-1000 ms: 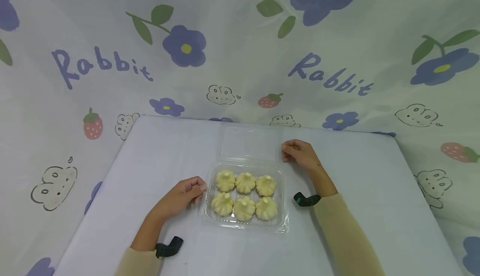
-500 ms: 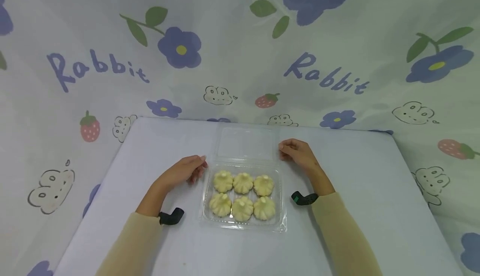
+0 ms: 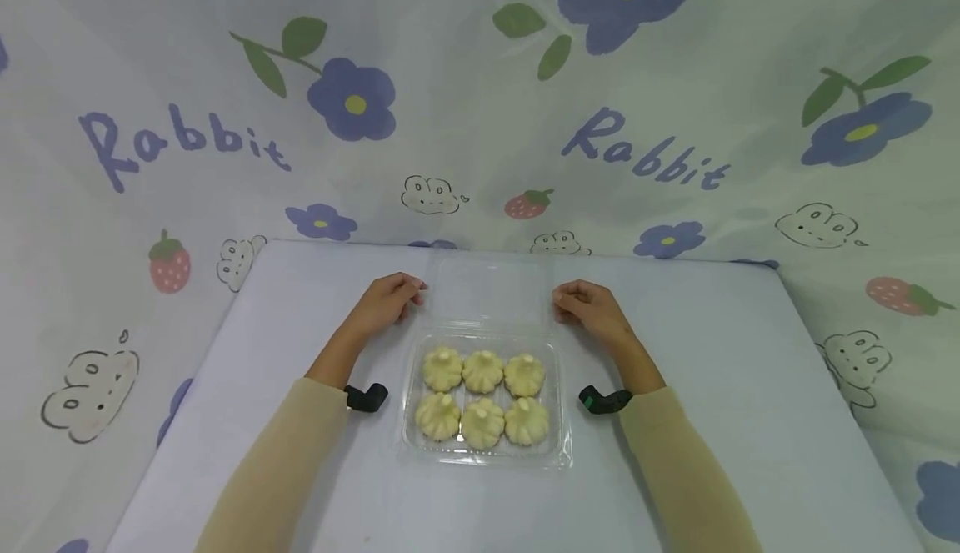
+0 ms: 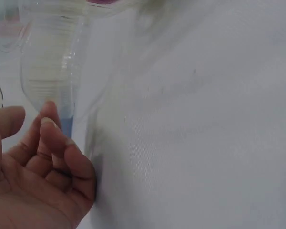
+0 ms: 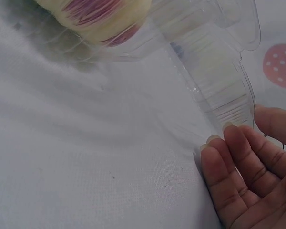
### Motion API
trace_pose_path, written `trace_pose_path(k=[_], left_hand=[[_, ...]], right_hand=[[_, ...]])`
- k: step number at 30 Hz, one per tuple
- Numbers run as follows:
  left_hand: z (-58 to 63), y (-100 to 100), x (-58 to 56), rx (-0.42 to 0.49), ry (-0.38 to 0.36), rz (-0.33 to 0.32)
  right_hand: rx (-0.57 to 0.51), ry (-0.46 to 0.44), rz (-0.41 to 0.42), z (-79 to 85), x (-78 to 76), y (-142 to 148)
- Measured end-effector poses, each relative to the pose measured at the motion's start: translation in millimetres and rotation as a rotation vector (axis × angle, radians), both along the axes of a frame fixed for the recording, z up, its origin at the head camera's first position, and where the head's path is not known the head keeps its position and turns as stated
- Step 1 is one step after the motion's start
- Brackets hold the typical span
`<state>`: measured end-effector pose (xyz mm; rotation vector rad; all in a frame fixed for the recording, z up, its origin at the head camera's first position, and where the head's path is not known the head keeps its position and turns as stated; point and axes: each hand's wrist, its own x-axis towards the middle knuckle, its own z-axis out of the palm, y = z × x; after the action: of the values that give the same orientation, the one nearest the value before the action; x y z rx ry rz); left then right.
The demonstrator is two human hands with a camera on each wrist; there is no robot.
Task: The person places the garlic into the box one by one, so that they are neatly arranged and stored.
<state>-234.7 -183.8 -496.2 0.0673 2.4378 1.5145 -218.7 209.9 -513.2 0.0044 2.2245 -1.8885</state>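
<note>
A clear plastic clamshell box (image 3: 487, 457) stands in the middle of the white table. Inside sit several pale garlic bulbs (image 3: 482, 372) in two rows; in the right wrist view one bulb (image 5: 105, 19) shows purple streaks. The box's hinged lid (image 3: 489, 290) lies folded back, away from the person. My right hand (image 3: 596, 313) pinches the lid's right edge between thumb and fingers. On the opposite side, my left hand (image 3: 384, 301) has its fingertips right at the lid's left edge, with the thumb (image 4: 14, 119) held apart from the fingers.
A white cloth covers the table (image 3: 705, 328). Behind it hangs a curtain (image 3: 450, 144) printed with flowers, strawberries and rabbits. Each wrist carries a black strap-on camera mount, the left one (image 3: 367, 398) and the right one (image 3: 603, 400).
My left hand has moved forward from beside the box's base to the lid's left edge. My right hand stays at the lid's right edge. The head view has shifted slightly.
</note>
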Motion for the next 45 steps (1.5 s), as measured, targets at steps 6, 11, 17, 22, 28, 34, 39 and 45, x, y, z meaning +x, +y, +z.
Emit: trace_pose_path(k=[6, 11, 17, 22, 28, 34, 39, 45], left_hand=[[-0.3, 0, -3.7, 0.002, -0.01, 0.032], [0.8, 0, -4.0, 0.008, -0.024, 0.03], [4.0, 2, -3.1, 0.012, -0.05, 0.032], [3.0, 3, -3.3, 0.01, -0.049, 0.027], [-1.1, 3, -2.4, 0.017, -0.042, 0.026], [-7.1, 2, -2.3, 0.036, -0.006, 0.02], [-6.6, 3, -0.5, 0.03, 0.022, 0.011], [-1.0, 3, 0.3, 0.008, 0.035, -0.014]], right_hand=[[-0.005, 0.004, 0.008, -1.7, -2.1, -5], [-0.009, -0.01, 0.003, -2.1, -3.0, -8], [-0.01, -0.009, -0.004, -2.7, -3.4, -7], [0.004, -0.01, -0.001, -2.9, -3.4, -5], [0.018, -0.026, 0.0, 0.3, -1.6, -5], [0.003, -0.038, 0.003, 1.5, -1.1, -2], [0.021, -0.032, 0.0, 3.9, 0.9, -2], [0.068, 0.018, 0.006, 8.2, 3.3, 1]])
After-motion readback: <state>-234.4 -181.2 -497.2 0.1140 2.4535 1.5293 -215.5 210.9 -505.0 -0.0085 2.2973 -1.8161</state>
